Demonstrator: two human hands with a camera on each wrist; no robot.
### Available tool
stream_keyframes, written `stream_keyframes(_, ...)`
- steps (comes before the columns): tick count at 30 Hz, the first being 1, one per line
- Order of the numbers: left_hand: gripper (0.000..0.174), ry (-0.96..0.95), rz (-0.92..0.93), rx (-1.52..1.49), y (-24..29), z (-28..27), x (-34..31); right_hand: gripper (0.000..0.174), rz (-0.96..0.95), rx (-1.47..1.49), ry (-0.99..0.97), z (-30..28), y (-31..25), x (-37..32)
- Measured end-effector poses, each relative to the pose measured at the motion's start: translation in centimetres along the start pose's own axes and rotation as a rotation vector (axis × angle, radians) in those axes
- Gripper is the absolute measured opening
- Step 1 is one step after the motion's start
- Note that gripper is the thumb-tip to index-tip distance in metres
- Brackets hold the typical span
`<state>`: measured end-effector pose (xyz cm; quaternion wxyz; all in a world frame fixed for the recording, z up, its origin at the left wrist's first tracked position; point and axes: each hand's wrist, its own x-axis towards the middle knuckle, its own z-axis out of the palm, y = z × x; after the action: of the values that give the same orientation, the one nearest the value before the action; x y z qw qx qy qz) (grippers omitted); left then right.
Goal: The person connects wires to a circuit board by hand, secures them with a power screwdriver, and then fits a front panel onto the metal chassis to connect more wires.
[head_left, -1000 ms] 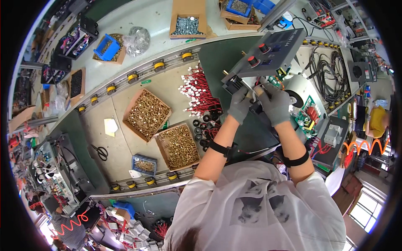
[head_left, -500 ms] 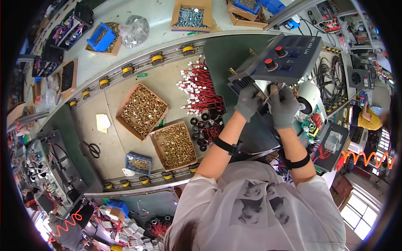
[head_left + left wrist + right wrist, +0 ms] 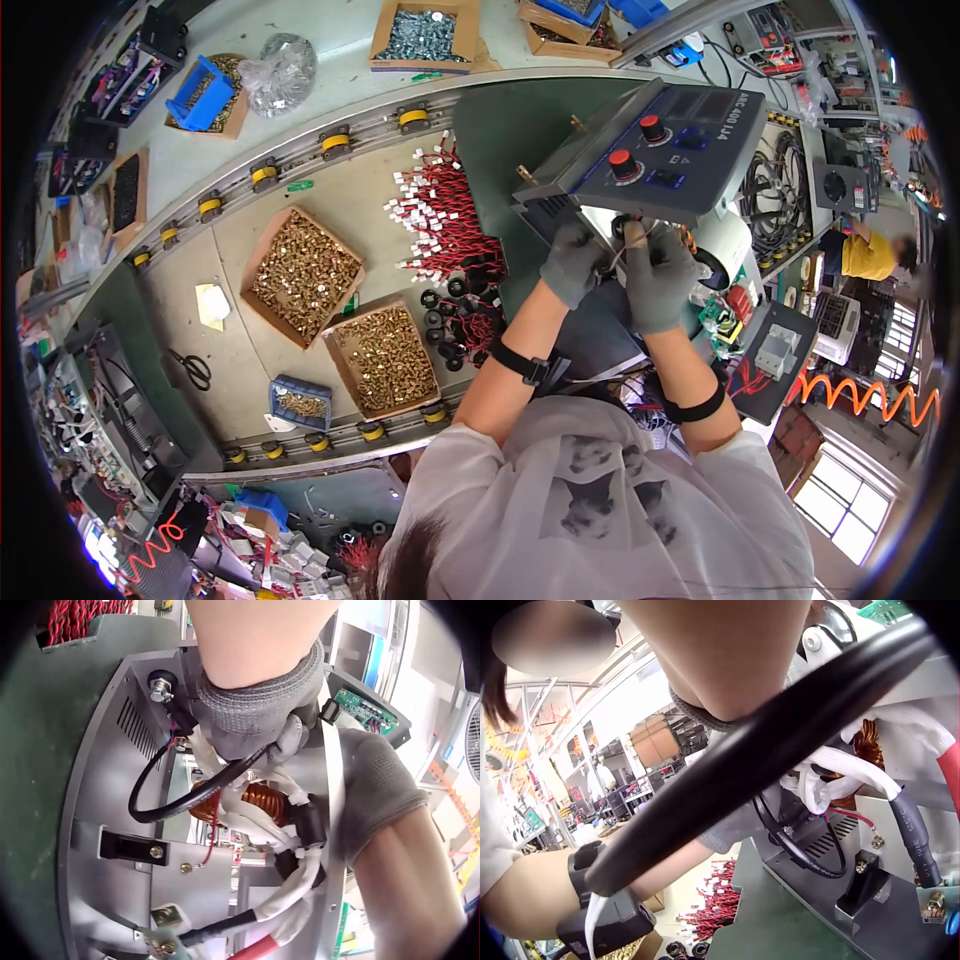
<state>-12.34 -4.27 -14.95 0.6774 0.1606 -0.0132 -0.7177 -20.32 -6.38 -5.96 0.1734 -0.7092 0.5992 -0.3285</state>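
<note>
Both gloved hands work at the underside of a dark grey welding machine (image 3: 640,165), whose front panel has two red knobs. My left hand (image 3: 572,265) is inside the casing in the left wrist view, its fingertips pinching a looped black cable (image 3: 199,795). Around it run white-sleeved cables (image 3: 251,819) and a copper coil (image 3: 262,801). My right hand (image 3: 662,280) bends its fingers at the panel's lower edge, beside a thin wire. In the left wrist view this glove shows behind the pale panel edge (image 3: 335,780); I cannot tell whether its fingers grip anything.
Bundles of red wires with white connectors (image 3: 440,215) lie left of the machine. Beyond are two cartons of brass fasteners (image 3: 385,355), a small blue bin (image 3: 300,403) and scissors (image 3: 190,370). Green circuit boards (image 3: 720,320) and coiled black cables (image 3: 775,200) stand right. A blurred black bar (image 3: 757,754) crosses the right wrist view.
The head view has shifted, so the cartons sit further left. The machine's front panel has tilted and shows more of its face. Both hands stay at its lower edge.
</note>
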Motion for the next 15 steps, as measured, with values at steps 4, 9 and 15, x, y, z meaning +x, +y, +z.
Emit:
stream_keyframes(4, 0.024, -0.013, 0.019, 0.198, -1.1, -1.2, 0.2, 0.035, -0.044, 0.058, 0.002, 0.2, 1.3, -0.1)
stream_keyframes(9, 0.023, 0.11, 0.18, 0.38, -1.0, 0.2, -0.5, 0.034, -0.049, 0.046, -0.009, 0.1, 0.0, 0.1)
stream_keyframes(15, 0.015, 0.162, 0.567, 0.907, -0.1, 0.8, -1.3, 0.032, 0.007, 0.068, -0.028, 0.1, 0.9, -0.2)
